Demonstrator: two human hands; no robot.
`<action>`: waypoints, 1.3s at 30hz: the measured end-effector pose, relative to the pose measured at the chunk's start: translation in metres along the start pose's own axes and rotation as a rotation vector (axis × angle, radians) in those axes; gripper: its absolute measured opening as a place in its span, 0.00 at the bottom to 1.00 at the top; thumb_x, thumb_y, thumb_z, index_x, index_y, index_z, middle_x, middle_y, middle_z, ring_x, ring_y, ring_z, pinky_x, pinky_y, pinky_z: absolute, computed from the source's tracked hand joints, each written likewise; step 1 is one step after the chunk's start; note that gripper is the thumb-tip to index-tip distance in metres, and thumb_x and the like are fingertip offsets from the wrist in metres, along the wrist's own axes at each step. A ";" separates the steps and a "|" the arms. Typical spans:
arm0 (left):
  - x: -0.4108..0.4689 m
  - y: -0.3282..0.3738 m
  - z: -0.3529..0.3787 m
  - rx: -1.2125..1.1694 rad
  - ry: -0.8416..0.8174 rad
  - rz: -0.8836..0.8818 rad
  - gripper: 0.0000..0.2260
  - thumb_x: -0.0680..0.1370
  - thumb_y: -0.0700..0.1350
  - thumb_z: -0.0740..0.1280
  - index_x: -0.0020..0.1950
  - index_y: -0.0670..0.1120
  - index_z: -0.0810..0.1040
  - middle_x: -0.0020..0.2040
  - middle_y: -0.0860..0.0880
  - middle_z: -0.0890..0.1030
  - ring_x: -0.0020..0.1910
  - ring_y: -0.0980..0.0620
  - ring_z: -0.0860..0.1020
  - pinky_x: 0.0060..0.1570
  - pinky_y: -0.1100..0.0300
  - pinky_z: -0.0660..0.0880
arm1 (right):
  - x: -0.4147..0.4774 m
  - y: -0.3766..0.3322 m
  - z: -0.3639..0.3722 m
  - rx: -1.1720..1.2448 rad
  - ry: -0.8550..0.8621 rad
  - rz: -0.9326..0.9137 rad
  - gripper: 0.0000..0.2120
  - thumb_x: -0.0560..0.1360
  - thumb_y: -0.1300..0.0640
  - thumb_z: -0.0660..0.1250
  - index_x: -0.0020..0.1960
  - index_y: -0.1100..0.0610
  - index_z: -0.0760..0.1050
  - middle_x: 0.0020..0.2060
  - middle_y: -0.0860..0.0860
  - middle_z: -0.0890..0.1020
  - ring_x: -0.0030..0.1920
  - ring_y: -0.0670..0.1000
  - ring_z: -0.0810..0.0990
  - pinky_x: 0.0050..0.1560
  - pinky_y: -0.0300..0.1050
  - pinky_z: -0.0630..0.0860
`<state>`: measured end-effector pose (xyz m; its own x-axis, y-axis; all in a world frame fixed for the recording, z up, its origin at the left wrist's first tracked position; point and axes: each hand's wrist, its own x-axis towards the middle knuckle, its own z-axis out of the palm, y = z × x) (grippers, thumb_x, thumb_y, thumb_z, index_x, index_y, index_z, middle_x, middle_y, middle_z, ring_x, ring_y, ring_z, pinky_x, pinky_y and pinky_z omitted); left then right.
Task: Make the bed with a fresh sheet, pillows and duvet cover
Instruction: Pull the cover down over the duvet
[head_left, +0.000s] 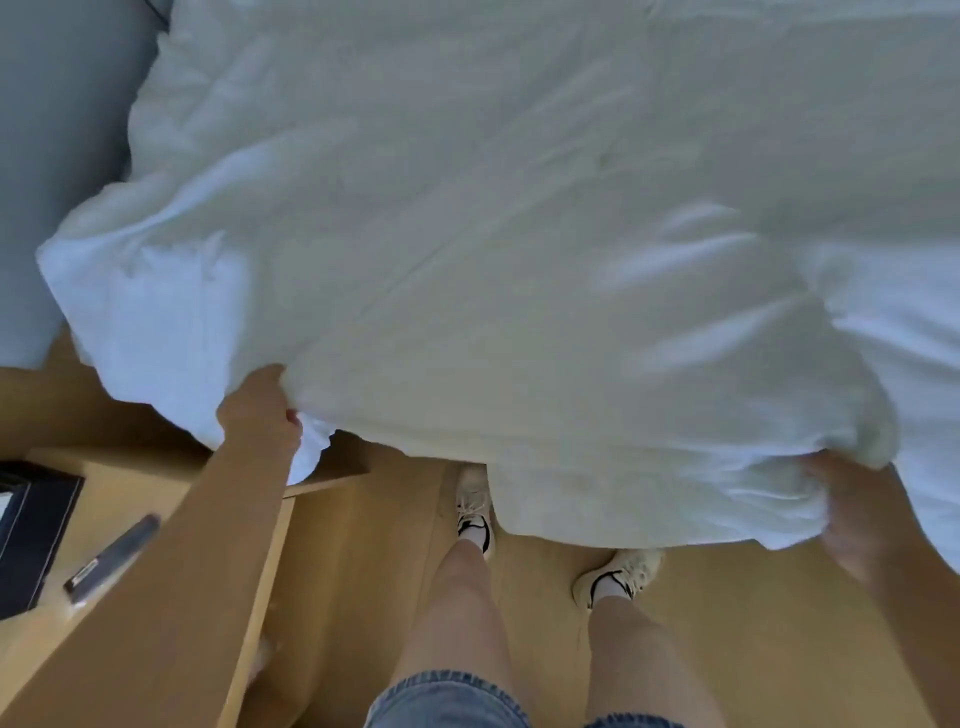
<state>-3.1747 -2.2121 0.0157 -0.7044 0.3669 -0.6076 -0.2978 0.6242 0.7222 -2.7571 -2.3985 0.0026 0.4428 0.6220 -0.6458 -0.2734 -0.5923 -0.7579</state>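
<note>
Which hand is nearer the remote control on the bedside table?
Left. The left hand grips the duvet edge by the bedside table corner, close to the remote control; the right hand grips the same edge far across the view.

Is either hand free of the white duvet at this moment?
No, the left hand and the right hand both grip the near edge of the white duvet.

Bedroom; bed w/ white duvet (493, 234); wooden nightstand (156, 597) beside it; wood floor (753, 649).
</note>
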 end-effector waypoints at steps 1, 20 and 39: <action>-0.010 -0.024 -0.007 0.109 0.007 -0.088 0.19 0.75 0.47 0.67 0.65 0.47 0.71 0.45 0.51 0.74 0.36 0.55 0.70 0.30 0.65 0.69 | 0.006 0.008 -0.014 -0.066 -0.051 0.004 0.13 0.71 0.68 0.66 0.42 0.52 0.84 0.31 0.47 0.83 0.32 0.48 0.83 0.34 0.46 0.79; -0.260 -0.098 0.236 1.423 -0.729 0.776 0.22 0.75 0.53 0.66 0.62 0.40 0.74 0.60 0.43 0.78 0.59 0.44 0.76 0.48 0.59 0.70 | 0.074 -0.052 0.003 0.142 -0.876 0.268 0.18 0.63 0.58 0.72 0.53 0.57 0.81 0.45 0.54 0.85 0.46 0.54 0.85 0.42 0.48 0.81; -0.243 -0.052 0.291 0.763 -1.008 0.418 0.24 0.71 0.68 0.62 0.55 0.50 0.74 0.52 0.51 0.79 0.48 0.51 0.78 0.50 0.53 0.74 | 0.168 -0.179 -0.038 0.623 -0.128 -0.117 0.18 0.67 0.63 0.70 0.56 0.65 0.75 0.50 0.58 0.83 0.49 0.58 0.83 0.51 0.47 0.79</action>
<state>-2.8007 -2.1333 0.0297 0.2270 0.7645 -0.6033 0.4893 0.4461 0.7494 -2.6014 -2.2072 0.0332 0.4049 0.7432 -0.5327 -0.6914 -0.1324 -0.7102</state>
